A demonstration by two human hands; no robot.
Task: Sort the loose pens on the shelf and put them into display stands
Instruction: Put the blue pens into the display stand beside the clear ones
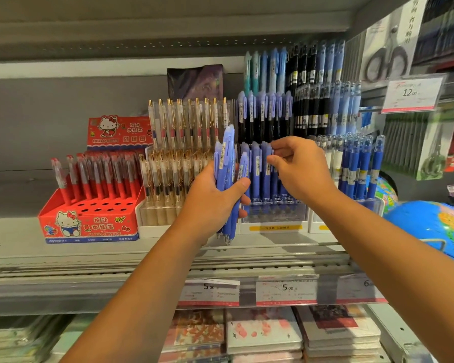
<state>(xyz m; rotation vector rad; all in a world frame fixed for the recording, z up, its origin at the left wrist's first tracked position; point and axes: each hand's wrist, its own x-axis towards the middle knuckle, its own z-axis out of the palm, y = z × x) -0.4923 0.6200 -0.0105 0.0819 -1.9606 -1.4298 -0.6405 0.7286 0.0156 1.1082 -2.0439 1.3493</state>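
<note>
Facing grey shelf (pixel 63 247). At left, red display box (pixel 89 226) printed "HELLO KITTY", part filled with red pens. At centre, clear display stand (pixel 273 214) with blue pens upright. Gripping bundle of loose blue pens (pixel 227 166) in left hand (pixel 210 203), just before stand. Pinching top of standing blue pen (pixel 265 174) with right hand (pixel 302 166). Below, price tags (pixel 209 290) reading "5.00".

A grey metal shelf (pixel 63 258) ran across the middle of the frame, backed by a plain grey panel (pixel 50 106) at the left. An upper shelf (pixel 142 22) closed off the top. Price tags (pixel 286 290) lined the front edge at lower centre. Stacked notebooks (pixel 264 334) lay below, and a blue globe (pixel 430 224) stood at the right edge.
</note>
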